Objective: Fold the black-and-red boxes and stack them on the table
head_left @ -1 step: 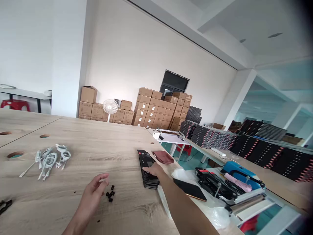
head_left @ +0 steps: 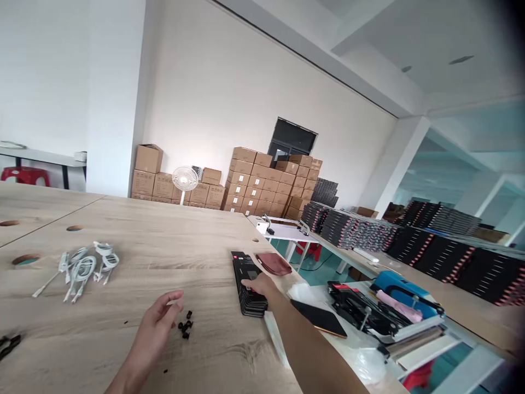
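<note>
Where the right hand point(head_left: 259, 284) lies over the black stack point(head_left: 248, 302), its thumb points leftward across the top piece; the remaining fingers are largely hidden, so whether they grip the stack cannot be told. To the left of the stack, the left hand point(head_left: 156, 320) shows loosely curved fingers, with the thumb only narrowly parted from them. Several small black pieces point(head_left: 186, 324) lie in a loose cluster between this hand and the stack, just beside the fingertips. The stack itself, of thin flat layers, rests on the wood-grain table point(head_left: 151, 235), fanned out at its far end. Just right of that end lies a folded brown cloth point(head_left: 274, 264); farther right of the stack, and nearer the viewer, is a flat black panel point(head_left: 319, 317) beside clear plastic wrapping point(head_left: 301, 291). Well left of the stack, white cables point(head_left: 77, 272) lie in coiled bundles. Beyond the stack, past the table's far edge, stand a white fan point(head_left: 184, 179) and piled brown cartons point(head_left: 256, 183).
</note>
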`<state>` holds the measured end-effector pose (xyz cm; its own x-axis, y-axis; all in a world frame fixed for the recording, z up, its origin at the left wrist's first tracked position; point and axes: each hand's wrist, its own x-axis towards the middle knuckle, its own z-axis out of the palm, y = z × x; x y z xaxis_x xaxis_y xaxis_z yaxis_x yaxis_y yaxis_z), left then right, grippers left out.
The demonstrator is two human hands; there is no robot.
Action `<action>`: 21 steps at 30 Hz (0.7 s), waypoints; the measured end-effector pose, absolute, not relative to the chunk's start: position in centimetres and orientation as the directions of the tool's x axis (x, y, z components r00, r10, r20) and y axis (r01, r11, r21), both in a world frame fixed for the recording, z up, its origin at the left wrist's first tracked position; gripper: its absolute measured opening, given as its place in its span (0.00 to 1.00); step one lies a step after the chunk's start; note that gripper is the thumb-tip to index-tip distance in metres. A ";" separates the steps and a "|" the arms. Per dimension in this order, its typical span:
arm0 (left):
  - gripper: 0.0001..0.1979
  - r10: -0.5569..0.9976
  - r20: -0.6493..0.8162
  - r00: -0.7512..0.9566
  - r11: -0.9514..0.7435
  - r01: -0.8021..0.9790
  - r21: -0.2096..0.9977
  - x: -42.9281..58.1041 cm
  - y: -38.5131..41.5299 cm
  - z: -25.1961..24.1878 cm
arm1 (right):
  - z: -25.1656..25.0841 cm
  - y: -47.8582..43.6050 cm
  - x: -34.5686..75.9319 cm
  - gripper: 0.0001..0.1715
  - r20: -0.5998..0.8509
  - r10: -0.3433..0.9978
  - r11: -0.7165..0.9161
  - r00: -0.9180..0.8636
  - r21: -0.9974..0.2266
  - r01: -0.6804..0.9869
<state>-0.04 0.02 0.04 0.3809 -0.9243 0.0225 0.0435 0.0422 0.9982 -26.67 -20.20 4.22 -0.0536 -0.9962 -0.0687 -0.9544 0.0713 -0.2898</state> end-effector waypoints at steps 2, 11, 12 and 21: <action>0.32 -0.925 0.027 0.378 0.042 0.031 0.999 0.0 0.1 0.1 | 4.7 -20.4 -27.6 0.27 -0.073 -0.993 0.110 -0.093 -0.274 -0.955; 0.29 -0.922 0.039 0.384 0.058 0.036 0.998 -0.2 0.5 0.9 | 8.4 -19.8 -29.7 0.23 0.088 -0.980 0.126 -0.179 -0.423 -0.897; 0.28 -0.925 0.046 0.376 0.061 0.028 0.998 -0.2 0.4 0.8 | 8.8 -19.5 -29.8 0.23 0.118 -0.976 0.107 -0.180 -0.458 -0.882; 0.28 -0.982 0.012 0.189 0.079 0.355 0.932 -1.5 0.6 0.7 | 6.3 -14.1 -21.4 0.30 0.208 -0.978 -0.175 0.002 -0.820 -0.545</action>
